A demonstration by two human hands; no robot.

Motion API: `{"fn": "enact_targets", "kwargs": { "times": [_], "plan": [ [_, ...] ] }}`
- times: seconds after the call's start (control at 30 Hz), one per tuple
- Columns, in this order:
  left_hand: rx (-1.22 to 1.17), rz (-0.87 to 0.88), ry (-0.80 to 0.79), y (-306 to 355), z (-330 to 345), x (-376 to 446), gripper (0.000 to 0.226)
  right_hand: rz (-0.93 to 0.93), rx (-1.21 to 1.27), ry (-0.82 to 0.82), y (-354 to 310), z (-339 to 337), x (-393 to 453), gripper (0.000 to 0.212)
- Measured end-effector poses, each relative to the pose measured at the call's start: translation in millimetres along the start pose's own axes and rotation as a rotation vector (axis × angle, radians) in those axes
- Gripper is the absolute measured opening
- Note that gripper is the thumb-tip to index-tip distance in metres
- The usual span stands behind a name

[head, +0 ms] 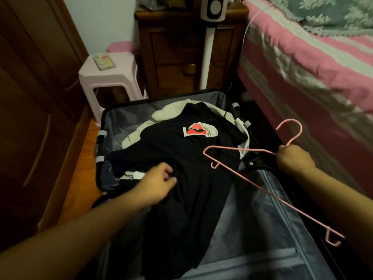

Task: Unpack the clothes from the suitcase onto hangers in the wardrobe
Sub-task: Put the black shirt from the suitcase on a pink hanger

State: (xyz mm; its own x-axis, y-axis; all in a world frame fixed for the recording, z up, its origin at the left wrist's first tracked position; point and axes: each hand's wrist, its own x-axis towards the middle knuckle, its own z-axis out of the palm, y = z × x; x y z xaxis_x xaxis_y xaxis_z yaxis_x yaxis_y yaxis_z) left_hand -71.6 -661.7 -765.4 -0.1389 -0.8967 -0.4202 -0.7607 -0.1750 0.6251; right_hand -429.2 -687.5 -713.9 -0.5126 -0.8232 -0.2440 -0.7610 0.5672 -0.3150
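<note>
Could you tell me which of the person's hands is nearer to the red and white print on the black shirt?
Left. The left hand rests on the black shirt below the print; the right hand grips the pink hanger off to the shirt's right.

Both forearms bare, reaching forward and down from the lower edge of view, left arm entering from bottom left, right arm from the right edge. Left hand (pixel 156 183) back-up, fingers curled loosely downward with the fingertips (pixel 171 179) pinching into the black garment (pixel 187 178) beneath it; wrist roughly straight, in line with the forearm. Right hand (pixel 292 159) held higher and well apart from the left, closed in a fist-like grip round the neck of a pink hanger (pixel 252 178), knuckles up, wrist slightly cocked.
</note>
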Motion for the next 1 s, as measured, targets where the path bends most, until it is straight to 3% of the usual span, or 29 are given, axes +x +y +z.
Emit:
{"fn": "enact_targets", "kwargs": {
  "times": [0.07,0.17,0.27,0.4,0.47,0.57,0.63,0.7,0.77,0.8,0.83,0.9,1.0],
  "plan": [
    [0.245,-0.080,0.044,-12,6,26,0.069,-0.011,0.000,-0.013,0,4,-4,0.019],
    [0.274,-0.139,-0.033,-20,23,46,0.085,-0.023,0.033,-0.014,-3,6,-4,0.023],
    [0.369,-0.009,0.038,-28,29,56,0.062,-0.024,0.077,0.005,-4,8,3,0.029],
    [0.338,-0.024,-0.004,-3,0,48,0.033,-0.013,0.103,0.001,-3,12,7,0.032],
    [0.346,0.019,-0.301,18,-10,23,0.027,-0.014,0.096,-0.008,-4,12,10,0.031],
    [0.477,0.066,-1.031,24,7,-25,0.028,0.025,0.134,0.023,-7,12,15,0.034],
    [0.522,0.148,-1.291,10,27,-36,0.038,0.032,0.145,0.029,-10,11,17,0.038],
    [0.472,0.031,-1.197,15,31,-42,0.035,0.042,0.148,0.014,-12,12,17,0.041],
    [0.496,0.159,-0.683,31,18,-43,0.030,0.058,0.156,-0.006,-12,15,16,0.042],
    [0.600,0.271,-0.370,34,10,-37,0.039,0.060,0.146,-0.014,-12,16,15,0.040],
    [0.698,0.340,-0.159,28,3,-28,0.057,0.047,0.124,-0.020,-12,18,13,0.037],
    [0.851,0.299,-0.109,3,-3,-6,0.091,0.014,0.080,-0.028,-16,19,8,0.032],
    [0.842,0.179,-0.119,-29,6,18,0.079,-0.058,0.052,-0.029,-22,16,-3,0.025]
  ]
}}
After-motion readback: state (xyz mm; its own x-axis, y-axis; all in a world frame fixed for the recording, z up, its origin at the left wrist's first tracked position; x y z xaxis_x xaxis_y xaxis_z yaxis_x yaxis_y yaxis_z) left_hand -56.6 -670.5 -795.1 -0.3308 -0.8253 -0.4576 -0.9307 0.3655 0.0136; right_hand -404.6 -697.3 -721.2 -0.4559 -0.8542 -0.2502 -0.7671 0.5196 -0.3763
